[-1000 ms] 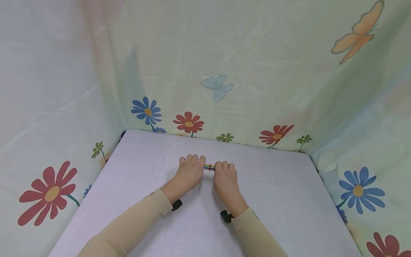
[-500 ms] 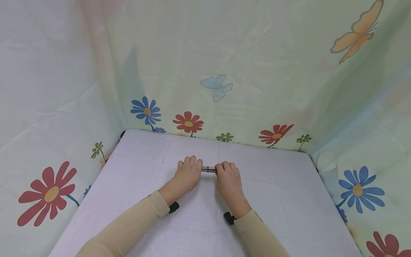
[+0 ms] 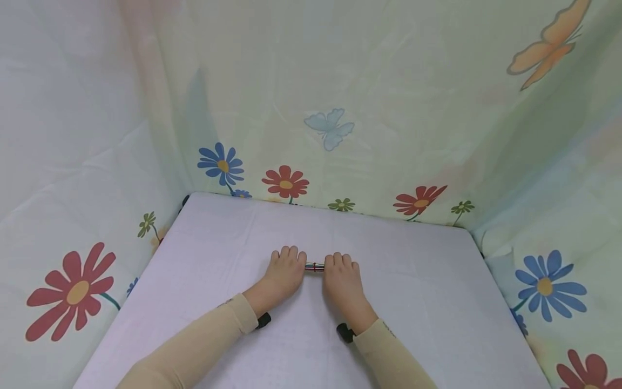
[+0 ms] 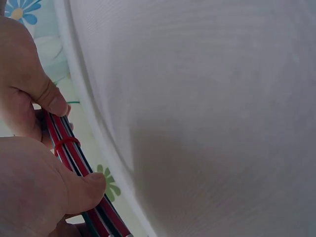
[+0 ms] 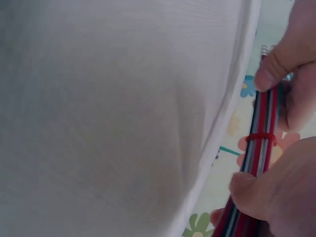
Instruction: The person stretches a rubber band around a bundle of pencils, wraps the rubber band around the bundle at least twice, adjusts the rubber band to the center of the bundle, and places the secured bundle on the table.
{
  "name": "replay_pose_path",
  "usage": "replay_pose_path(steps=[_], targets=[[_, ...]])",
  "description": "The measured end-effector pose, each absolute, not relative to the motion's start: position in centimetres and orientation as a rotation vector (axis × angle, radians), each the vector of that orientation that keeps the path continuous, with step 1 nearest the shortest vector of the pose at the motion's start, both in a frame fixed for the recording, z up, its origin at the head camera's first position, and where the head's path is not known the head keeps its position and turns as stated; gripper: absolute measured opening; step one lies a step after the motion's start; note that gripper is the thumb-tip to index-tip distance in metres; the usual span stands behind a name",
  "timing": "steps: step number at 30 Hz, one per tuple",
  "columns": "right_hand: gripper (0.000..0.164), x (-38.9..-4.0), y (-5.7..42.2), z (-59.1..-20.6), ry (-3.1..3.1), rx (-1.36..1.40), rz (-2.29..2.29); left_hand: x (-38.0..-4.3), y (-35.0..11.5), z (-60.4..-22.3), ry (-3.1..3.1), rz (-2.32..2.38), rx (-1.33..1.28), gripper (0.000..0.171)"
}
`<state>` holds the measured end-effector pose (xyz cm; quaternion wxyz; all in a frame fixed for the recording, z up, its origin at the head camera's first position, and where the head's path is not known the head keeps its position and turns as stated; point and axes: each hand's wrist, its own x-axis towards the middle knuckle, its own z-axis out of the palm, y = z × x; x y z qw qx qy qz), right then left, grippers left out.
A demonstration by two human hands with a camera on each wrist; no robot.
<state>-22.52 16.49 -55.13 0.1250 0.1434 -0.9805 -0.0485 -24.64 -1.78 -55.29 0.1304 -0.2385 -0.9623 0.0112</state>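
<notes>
A slim bundle of coloured pencils (image 3: 315, 267) is held level above the white table, with a red rubber band (image 5: 261, 137) round its middle. Red, dark and silvery lengths show in both wrist views. My left hand (image 3: 286, 271) grips one half of the bundle, its thumb (image 4: 89, 190) lying along the near side. On the other half my right hand (image 3: 344, 281) has its fingers curled over the top, and its thumb (image 5: 244, 190) presses from below the band. Only the short banded middle shows between the hands in the head view; the fingers hide most of the rest.
A white cloth covers the table (image 3: 413, 281), whose far edge runs behind the hands. Curtains (image 3: 389, 108) printed with flowers and butterflies enclose the back and both sides. Beneath each wrist sits a small black camera (image 3: 345, 333).
Both hands have come slightly nearer the body together with the pencil bundle. The hands are a little closer to each other than half a second ago. The head view has shifted slightly.
</notes>
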Motion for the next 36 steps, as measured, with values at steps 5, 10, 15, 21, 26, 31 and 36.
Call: replay_pose_path(steps=[5,10,15,21,26,31,36], targets=[[0.01,-22.4,16.5,-55.5,-2.868,0.43,-0.128,-24.3,-1.8,-55.5,-2.839,-0.004,-0.684,0.009],[0.01,-22.3,16.4,-55.6,-2.905,0.442,-0.092,-24.0,-1.9,-55.3,-2.863,0.028,-0.701,0.01],[0.008,-22.2,16.2,-55.7,-2.944,0.434,-0.056,-24.0,-1.9,-55.6,-2.858,0.025,-0.699,0.01],[0.008,-22.2,15.9,-55.7,-3.017,0.414,-0.023,-24.2,-2.1,-55.8,-2.923,0.024,-0.68,0.011],[0.011,-22.2,16.1,-55.2,-3.059,0.396,-0.003,-24.4,-2.6,-55.7,-2.963,0.019,-0.665,0.014],[0.057,-22.4,16.3,-54.6,-3.107,0.367,0.062,-24.6,-3.8,-54.9,-3.031,-0.087,-0.654,0.035],[0.094,-22.4,16.3,-53.8,-3.161,0.3,0.196,-24.7,-6.0,-54.2,-3.117,-0.236,-0.545,0.076]])
